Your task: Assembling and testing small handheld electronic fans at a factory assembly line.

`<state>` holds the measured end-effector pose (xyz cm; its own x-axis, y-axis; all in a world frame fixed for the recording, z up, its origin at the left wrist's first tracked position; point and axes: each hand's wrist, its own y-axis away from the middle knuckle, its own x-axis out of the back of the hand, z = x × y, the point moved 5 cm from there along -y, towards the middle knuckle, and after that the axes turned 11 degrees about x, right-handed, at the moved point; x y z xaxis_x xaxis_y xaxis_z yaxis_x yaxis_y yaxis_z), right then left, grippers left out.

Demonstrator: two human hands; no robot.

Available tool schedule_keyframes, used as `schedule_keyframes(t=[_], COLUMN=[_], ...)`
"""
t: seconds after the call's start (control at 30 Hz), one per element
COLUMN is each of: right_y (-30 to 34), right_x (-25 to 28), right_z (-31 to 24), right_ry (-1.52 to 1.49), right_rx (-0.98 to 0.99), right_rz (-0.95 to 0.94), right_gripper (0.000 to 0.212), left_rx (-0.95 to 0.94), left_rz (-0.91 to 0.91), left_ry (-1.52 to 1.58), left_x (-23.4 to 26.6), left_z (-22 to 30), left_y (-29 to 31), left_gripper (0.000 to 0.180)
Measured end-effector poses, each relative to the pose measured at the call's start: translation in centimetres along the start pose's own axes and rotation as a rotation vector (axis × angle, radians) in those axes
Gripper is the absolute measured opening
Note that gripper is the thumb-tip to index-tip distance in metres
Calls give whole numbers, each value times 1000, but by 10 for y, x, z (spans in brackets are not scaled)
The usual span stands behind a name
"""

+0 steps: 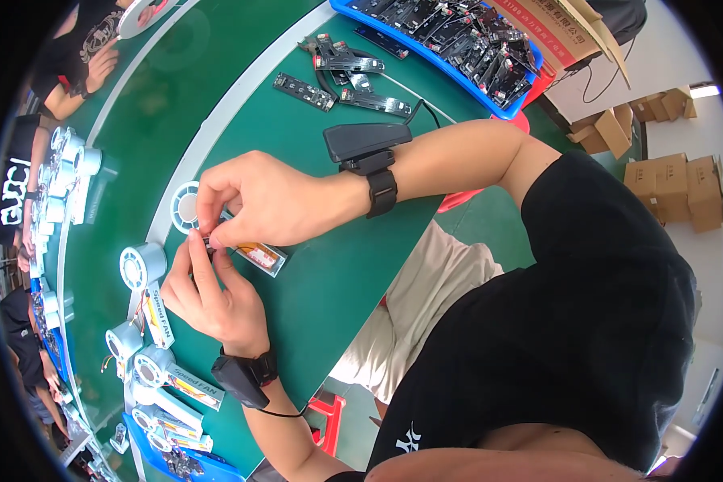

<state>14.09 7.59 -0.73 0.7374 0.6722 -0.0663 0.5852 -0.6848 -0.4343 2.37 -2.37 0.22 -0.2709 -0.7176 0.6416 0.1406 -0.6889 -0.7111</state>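
Note:
My right hand [265, 197] and my left hand [217, 301] meet over the green table, fingertips pinched together. Between them is a small dark part [210, 243], mostly covered by the fingers, so I cannot tell its kind. Under my right hand lies a handheld fan body, its round grilled head [184, 209] showing beyond the fingers. Its open handle [265, 259] shows on the near side, with thin wires and a pale battery inside. Beside my left hand lies another light-blue fan [142, 266] with its handle toward me.
Loose circuit boards [373, 102] lie on the table, near a blue tray [450, 64] heaped with more. Several fans [153, 368] and another blue tray [217, 470] are at the lower left. Cables run from both wrist devices. A red stool [329, 418] stands below the edge; other people work across the table.

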Motion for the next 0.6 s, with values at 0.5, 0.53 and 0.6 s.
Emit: schedule_keyframes(t=[0.5,0.53,0.6], right_y=[-4,-5,-5], right_x=[-5,-5,-5], right_z=[3,2,-2], right_ry=[297,340,425], right_rx=[70,140,282], right_rz=[-219,-214,-203], right_gripper=[29,29,31], left_rx=[47,61,71], left_rz=[-13,-18,-25], left_ry=[76,111,125], left_x=[-4,-4,-5], left_z=[-10,-10,-10], left_y=[-2,-2,0], left_gripper=[44,45,45])
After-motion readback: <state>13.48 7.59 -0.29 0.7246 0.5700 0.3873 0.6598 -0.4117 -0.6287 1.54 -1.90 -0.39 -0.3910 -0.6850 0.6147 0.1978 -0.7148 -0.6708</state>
